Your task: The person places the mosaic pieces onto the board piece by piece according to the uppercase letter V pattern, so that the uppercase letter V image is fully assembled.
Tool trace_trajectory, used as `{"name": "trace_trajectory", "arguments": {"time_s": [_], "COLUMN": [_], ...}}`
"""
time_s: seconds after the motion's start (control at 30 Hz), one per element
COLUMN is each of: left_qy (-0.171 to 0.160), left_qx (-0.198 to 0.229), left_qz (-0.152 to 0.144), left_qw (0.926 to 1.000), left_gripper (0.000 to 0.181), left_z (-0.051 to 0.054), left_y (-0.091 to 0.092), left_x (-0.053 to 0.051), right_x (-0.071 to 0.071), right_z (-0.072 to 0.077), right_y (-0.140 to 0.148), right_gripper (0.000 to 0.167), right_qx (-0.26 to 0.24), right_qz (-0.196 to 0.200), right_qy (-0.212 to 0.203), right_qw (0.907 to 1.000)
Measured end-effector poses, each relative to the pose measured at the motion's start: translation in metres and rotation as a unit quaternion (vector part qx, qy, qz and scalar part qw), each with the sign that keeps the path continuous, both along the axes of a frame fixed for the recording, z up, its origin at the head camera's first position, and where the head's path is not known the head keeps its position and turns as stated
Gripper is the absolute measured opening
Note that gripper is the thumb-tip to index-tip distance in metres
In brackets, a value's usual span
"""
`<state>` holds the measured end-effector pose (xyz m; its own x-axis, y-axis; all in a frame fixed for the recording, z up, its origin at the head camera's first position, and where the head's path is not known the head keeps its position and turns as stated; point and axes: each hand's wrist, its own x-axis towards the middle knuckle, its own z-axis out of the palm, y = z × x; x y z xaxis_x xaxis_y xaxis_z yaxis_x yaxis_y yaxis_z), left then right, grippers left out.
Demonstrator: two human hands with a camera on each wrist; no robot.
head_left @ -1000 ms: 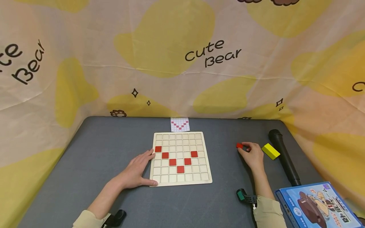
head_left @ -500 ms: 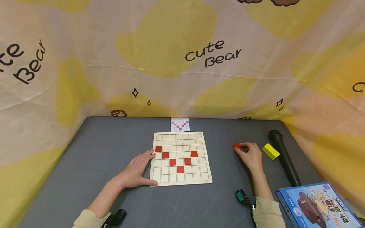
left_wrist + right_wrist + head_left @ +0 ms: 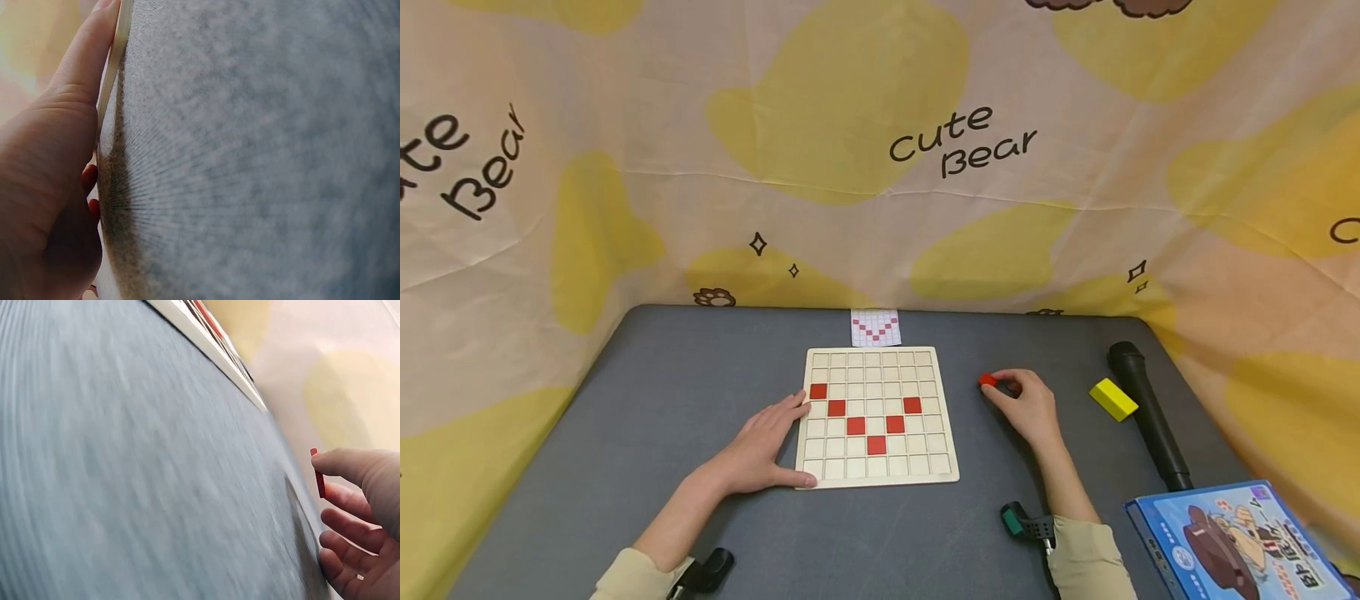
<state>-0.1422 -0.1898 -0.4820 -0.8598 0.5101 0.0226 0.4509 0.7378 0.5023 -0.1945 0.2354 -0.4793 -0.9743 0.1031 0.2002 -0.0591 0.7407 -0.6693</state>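
Observation:
A pale grid board [image 3: 880, 471] lies mid-table, with several red square tiles [image 3: 876, 445] set in its cells in a V shape. Along the board's left edge rests my left hand [image 3: 760, 450], fingers and thumb extended. The left wrist view shows its thumb [image 3: 84, 56] against the board's rim [image 3: 112, 69]. To the right of the board, apart from it, my right hand [image 3: 1028, 408] pinches a thin red tile [image 3: 987, 380] between thumb and finger. The right wrist view shows that tile [image 3: 320, 481] edge-on, off the table.
A small card [image 3: 876, 327] with a pink grid pattern lies behind the board. At the right are a yellow block [image 3: 1113, 399], a black microphone [image 3: 1150, 417] and a blue illustrated box [image 3: 1240, 542]. A printed curtain [image 3: 850, 167] hangs round the table [image 3: 715, 367].
My right hand has moved left toward the board, carrying the pinched red tile away from the yellow block. My left hand has stayed at the board's edge.

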Motion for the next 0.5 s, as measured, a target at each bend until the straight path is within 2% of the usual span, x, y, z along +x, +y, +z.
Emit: {"name": "trace_trajectory", "arguments": {"time_s": [0.5], "left_qy": [-0.011], "left_qx": [-0.007], "left_qz": [0.003], "left_qw": [0.9999], "left_gripper": [0.113], "left_z": [-0.002], "left_y": [-0.001], "left_x": [-0.001], "right_x": [-0.004], "right_z": [0.001], "right_y": [-0.047], "right_gripper": [0.03], "right_qx": [-0.022], "right_qz": [0.066], "right_qy": [-0.015], "right_qw": [0.9974]}}
